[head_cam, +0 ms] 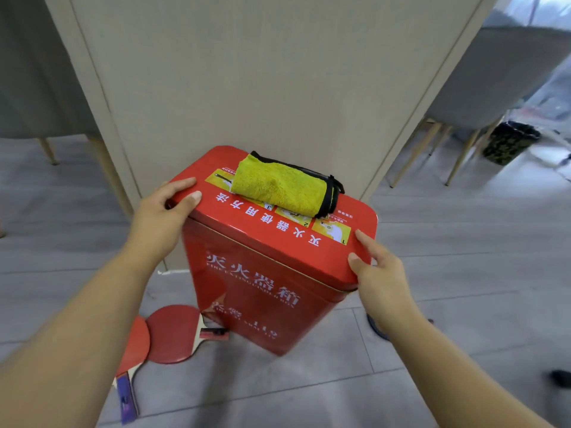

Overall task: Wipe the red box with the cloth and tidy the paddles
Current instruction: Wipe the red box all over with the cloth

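Observation:
A tall red box (256,279) with white lettering stands on the floor against a beige pillar. A folded yellow cloth (284,185) with black trim lies on its lid. My left hand (167,208) grips the lid's left corner, fingers over the top edge. My right hand (375,270) grips the lid's near right corner. Two red paddles lie on the floor left of the box's base: one (171,333) beside the base with its handle toward the box, the other (134,347) partly under it, with a purple handle, partly hidden by my left forearm.
The beige pillar (262,81) rises right behind the box. Grey chairs with wooden legs (494,72) stand at the right, and a dark patterned bin (508,142) sits beyond them. Another chair leg (49,151) shows at the left. Grey plank floor (463,242) surrounds the box.

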